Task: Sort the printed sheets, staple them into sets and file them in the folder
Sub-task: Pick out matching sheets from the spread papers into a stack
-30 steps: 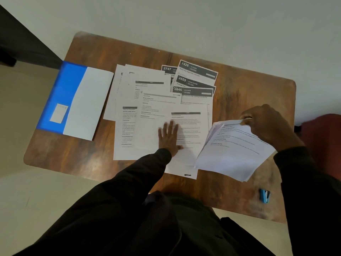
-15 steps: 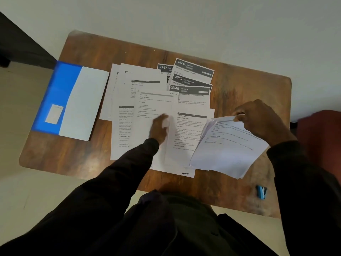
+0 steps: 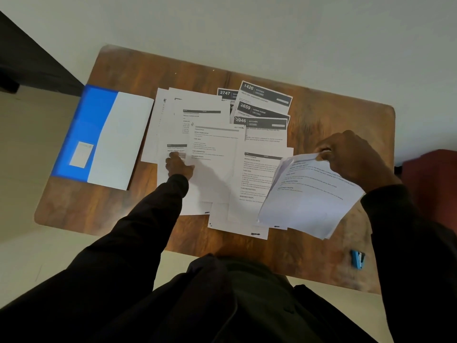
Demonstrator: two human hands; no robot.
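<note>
Printed sheets (image 3: 215, 164) lie spread and overlapping across the middle of the wooden table (image 3: 321, 115). Several sheets with dark numbered headers (image 3: 262, 105) fan out at the back. My left hand (image 3: 179, 165) rests on the left side of the spread, fingers down on a sheet; whether it grips that sheet is unclear. My right hand (image 3: 353, 162) pinches the top corner of a small stack of sheets (image 3: 311, 196), lifted off the table at the right. A blue folder (image 3: 103, 134) with a white inner flap lies at the left edge. A small blue stapler (image 3: 357, 259) sits near the front right corner.
The table stands against a pale wall. A dark piece of furniture (image 3: 32, 60) is at the far left. Something red (image 3: 432, 184) sits beyond the table's right edge. Bare wood shows between the folder and the sheets and along the front left edge.
My left hand slid leftward across the spread, from the sheet near the middle to the left-hand sheets. My right hand keeps holding the stack in about the same place.
</note>
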